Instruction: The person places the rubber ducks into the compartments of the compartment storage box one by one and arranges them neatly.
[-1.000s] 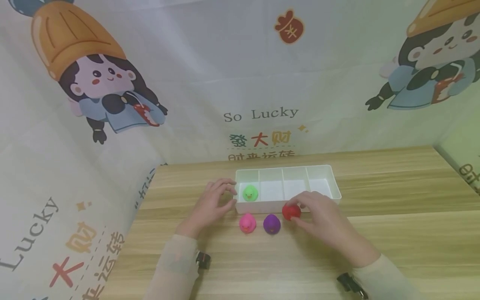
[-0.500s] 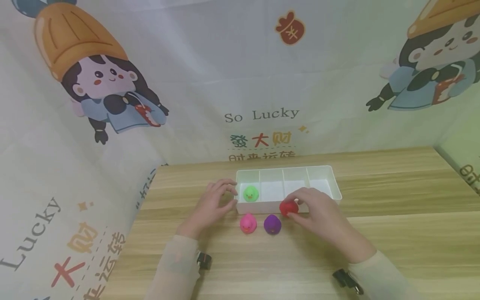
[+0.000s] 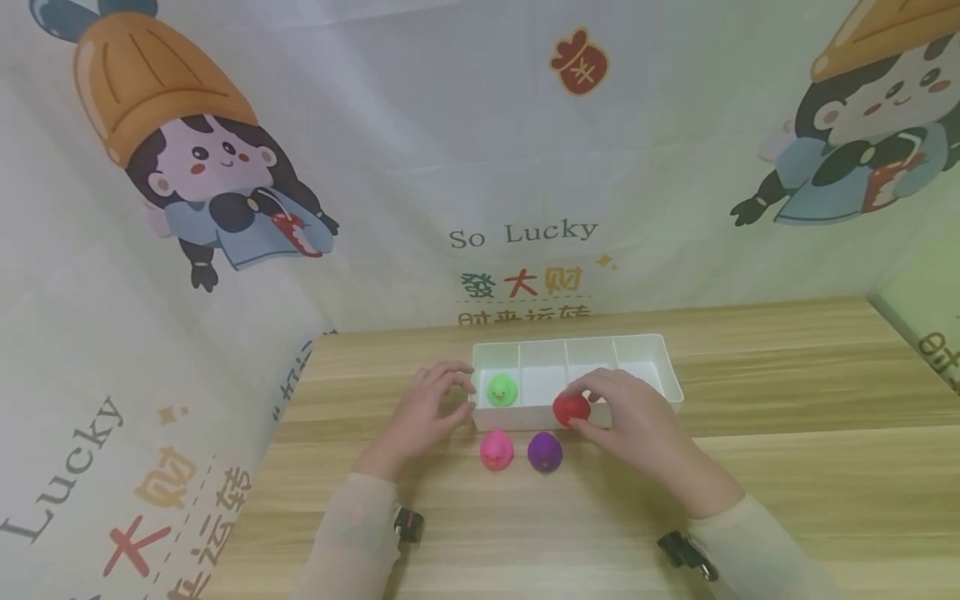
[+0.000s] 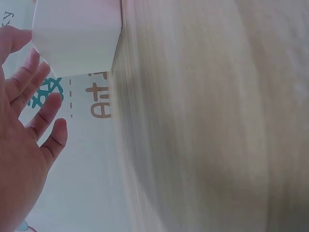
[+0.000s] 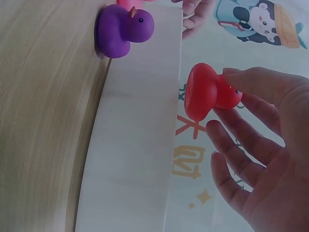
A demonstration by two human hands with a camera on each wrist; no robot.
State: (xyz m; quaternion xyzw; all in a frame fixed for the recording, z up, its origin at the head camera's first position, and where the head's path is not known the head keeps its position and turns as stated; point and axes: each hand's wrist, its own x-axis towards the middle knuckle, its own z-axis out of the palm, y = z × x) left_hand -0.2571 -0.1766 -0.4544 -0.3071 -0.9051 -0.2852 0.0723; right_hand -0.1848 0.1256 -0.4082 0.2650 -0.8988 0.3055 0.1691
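Observation:
My right hand (image 3: 641,425) pinches a red rubber duck (image 3: 570,409) between thumb and fingers. The right wrist view shows this duck (image 5: 203,92) raised above the rim of a white box with a row of compartments (image 3: 592,415). A green rubber duck (image 3: 502,390) sits in the leftmost compartment. On the table before the box stand a pink rubber duck (image 3: 497,450) and a purple rubber duck (image 3: 545,452). My left hand (image 3: 423,414) rests at the box's left end, its fingers loosely bent, as the left wrist view shows against the box wall (image 4: 79,38).
The box stands on a wood-grain table (image 3: 787,467) towards its back edge. Behind it hangs a white cloth (image 3: 420,150) printed with cartoon figures and lettering, which also covers the left side.
My right hand has lifted the red duck and carried it slightly left and away from me, from in front of the box to over its front rim. The left hand has stayed put.

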